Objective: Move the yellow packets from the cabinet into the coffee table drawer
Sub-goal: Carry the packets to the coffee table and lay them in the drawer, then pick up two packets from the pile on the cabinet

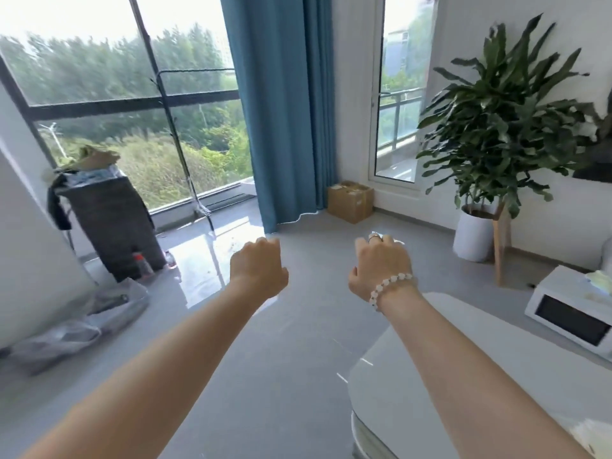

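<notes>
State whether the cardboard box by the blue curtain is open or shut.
Shut: the cardboard box has its top flaps lying flat and closed.

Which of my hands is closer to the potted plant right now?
Right. Your right hand is in the air left of the potted plant; your left hand is even farther left.

We see daylight pour through a tall dark-framed window [99,77] beside a blue curtain [281,111] onto a glossy grey floor [298,326], with a leafy potted plant [496,127] against the white wall [352,94].
</notes>
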Tool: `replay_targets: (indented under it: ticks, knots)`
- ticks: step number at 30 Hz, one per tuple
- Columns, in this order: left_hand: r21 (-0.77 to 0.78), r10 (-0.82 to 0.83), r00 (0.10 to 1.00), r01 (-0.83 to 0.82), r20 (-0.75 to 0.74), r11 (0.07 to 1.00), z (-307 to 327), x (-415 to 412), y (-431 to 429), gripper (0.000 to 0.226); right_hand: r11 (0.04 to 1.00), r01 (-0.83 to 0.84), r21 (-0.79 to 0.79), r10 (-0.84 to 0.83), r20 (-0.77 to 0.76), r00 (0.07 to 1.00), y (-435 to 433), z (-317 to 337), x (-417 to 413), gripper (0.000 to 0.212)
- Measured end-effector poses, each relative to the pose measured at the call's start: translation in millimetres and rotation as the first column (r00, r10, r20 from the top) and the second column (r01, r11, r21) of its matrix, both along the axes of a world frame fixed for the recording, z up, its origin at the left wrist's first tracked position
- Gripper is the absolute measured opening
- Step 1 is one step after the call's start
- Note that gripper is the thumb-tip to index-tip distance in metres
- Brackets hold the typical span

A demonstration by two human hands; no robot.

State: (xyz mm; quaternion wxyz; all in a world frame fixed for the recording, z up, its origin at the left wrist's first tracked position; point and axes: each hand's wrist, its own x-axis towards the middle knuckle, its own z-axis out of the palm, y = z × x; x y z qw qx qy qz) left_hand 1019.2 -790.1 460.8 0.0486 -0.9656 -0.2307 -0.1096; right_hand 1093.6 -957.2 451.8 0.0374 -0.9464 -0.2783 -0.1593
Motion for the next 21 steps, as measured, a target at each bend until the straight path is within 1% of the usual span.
replay_targets:
  ticks: [3, 6, 11, 17, 21]
  knots:
    - [0.054, 0.096, 0.995, -0.094, -0.034, 0.994, 3.9, -22.5, 59.5, 0.041, 0.992, -0.127, 0.024, 0.127, 0.005, 0.992, 70.9, 3.3, -11.2, 0.035]
    - [0.066, 0.188, 0.977, -0.182, -0.096, 0.981, -3.5, -50.2, 117.1, 0.047, 0.960, -0.280, -0.016, 0.280, -0.010, 0.960, 145.0, -8.1, -32.8, 0.036]
    - [0.045, 0.325, 0.943, -0.322, -0.069, 0.946, -12.2, -112.4, 220.9, 0.047, 0.878, -0.478, -0.011, 0.478, -0.014, 0.878, 278.7, -15.8, -75.7, 0.039]
    - [0.006, 0.529, 0.847, -0.530, -0.042, 0.848, -5.4, -189.4, 337.7, 0.044, 0.766, -0.643, 0.020, 0.643, 0.001, 0.766, 418.6, -11.1, -125.5, 0.045]
    - [-0.008, 0.628, 0.776, -0.629, -0.059, 0.777, -12.8, -227.3, 384.4, 0.042, 0.695, -0.719, 0.010, 0.719, -0.004, 0.695, 482.5, -13.3, -152.0, 0.036]
